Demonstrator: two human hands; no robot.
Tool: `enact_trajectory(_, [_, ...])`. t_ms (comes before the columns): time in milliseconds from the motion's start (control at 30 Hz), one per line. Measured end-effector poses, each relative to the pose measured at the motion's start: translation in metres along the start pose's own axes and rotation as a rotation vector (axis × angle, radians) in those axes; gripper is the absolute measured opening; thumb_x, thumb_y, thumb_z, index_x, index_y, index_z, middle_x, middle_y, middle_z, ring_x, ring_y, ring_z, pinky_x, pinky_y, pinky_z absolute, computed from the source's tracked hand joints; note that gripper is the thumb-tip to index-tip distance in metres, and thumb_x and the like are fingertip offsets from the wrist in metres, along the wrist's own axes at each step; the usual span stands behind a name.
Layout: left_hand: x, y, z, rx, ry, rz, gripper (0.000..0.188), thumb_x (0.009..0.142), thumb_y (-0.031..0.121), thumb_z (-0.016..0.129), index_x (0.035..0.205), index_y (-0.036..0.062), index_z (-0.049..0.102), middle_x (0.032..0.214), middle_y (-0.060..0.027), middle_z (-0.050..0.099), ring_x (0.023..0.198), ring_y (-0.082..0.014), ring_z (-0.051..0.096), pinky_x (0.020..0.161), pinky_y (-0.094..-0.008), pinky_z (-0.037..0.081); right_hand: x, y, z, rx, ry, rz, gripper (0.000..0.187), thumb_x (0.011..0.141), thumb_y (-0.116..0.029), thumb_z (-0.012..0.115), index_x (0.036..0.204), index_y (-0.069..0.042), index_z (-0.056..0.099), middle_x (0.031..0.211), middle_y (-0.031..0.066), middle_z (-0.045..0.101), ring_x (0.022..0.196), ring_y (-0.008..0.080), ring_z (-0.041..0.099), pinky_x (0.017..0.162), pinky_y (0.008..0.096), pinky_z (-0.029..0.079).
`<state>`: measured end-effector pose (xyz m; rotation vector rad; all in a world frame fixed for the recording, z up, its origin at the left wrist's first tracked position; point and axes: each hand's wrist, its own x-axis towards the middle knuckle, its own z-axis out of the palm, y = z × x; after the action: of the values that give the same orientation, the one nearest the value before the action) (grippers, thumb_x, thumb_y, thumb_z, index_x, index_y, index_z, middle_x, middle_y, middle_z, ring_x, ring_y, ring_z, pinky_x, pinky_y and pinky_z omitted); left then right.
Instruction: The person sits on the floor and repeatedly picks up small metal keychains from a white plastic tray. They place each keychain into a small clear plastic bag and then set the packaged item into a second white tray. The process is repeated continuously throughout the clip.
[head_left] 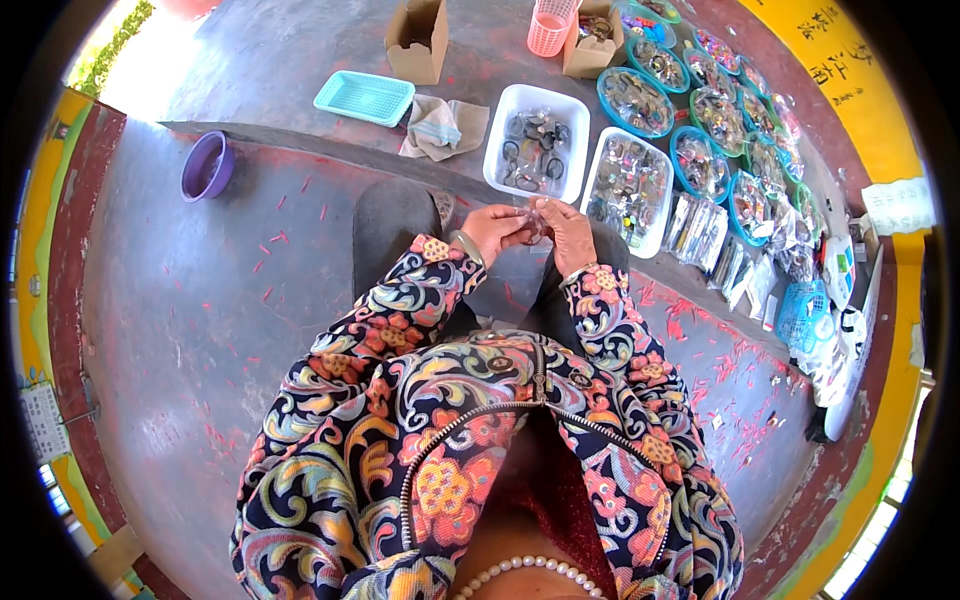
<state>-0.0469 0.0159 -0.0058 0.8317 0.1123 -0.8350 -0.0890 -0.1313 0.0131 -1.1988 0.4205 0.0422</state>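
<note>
In front of my knees both hands are brought together, fingers pinched. My left hand (493, 232) and my right hand (566, 236) grip a small clear plastic bag (535, 228) between them. Something dark seems to be inside it, too small to make out. Just beyond my hands stands a white tub (494, 160) with several dark ring-shaped pieces (538, 140) and clear plastic in it. To its right, a second white tub (598, 176) is filled with small mixed items in clear wrapping.
Several round basins of packaged small goods (637, 102) crowd the right, beside bundles of clear packets (694, 230). A turquoise basket (364, 97), a cloth (446, 127) and cardboard boxes (416, 42) sit on the raised ledge. A purple basin (207, 166) stands left; red scraps litter the floor.
</note>
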Motion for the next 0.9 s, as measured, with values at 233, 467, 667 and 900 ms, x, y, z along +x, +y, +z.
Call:
enact_trajectory(233, [0.005, -0.002, -0.008, -0.017, 0.070, 0.083, 0.012, 0.079, 0.003, 0.056, 0.087, -0.0050, 0.053, 0.090, -0.0116, 0.058, 0.083, -0.0192, 0.059, 0.075, -0.0254, 0.050, 0.002, 0.003, -0.002, -0.088, -0.025, 0.061, 0.022, 0.076, -0.022, 0.064, 0.089, -0.005, 0.061, 0.074, -0.0031, 0.058, 0.059, 0.0034, 0.045, 0.053, 0.0177, 0.033])
enact_trajectory(467, [0.003, -0.002, -0.006, 0.003, 0.041, 0.121, 0.015, 0.078, 0.003, 0.057, 0.090, -0.0048, 0.053, 0.088, -0.0103, 0.057, 0.082, -0.0180, 0.059, 0.075, -0.0257, 0.049, 0.002, 0.001, -0.005, -0.093, -0.062, 0.076, 0.015, 0.076, -0.013, 0.063, 0.088, -0.005, 0.059, 0.076, -0.0018, 0.058, 0.063, 0.0049, 0.050, 0.054, 0.0173, 0.036])
enact_trajectory(667, [0.003, -0.005, -0.007, 0.103, 0.062, 0.035, 0.017, 0.078, 0.004, 0.059, 0.093, -0.0028, 0.054, 0.089, -0.0092, 0.058, 0.080, -0.0171, 0.059, 0.071, -0.0248, 0.048, 0.006, 0.007, -0.008, -0.026, -0.088, 0.094, 0.012, 0.076, -0.006, 0.061, 0.086, -0.003, 0.057, 0.077, 0.0005, 0.059, 0.064, 0.0063, 0.052, 0.057, 0.0183, 0.040])
enact_trajectory(900, [0.005, -0.006, -0.012, 0.139, 0.073, -0.028, 0.017, 0.076, 0.011, 0.062, 0.089, 0.0023, 0.056, 0.080, -0.0051, 0.060, 0.072, -0.0133, 0.058, 0.056, -0.0228, 0.044, 0.007, 0.007, -0.011, -0.035, -0.122, 0.092, 0.011, 0.077, -0.008, 0.060, 0.087, -0.004, 0.056, 0.079, 0.0016, 0.060, 0.069, 0.0073, 0.055, 0.061, 0.0193, 0.042])
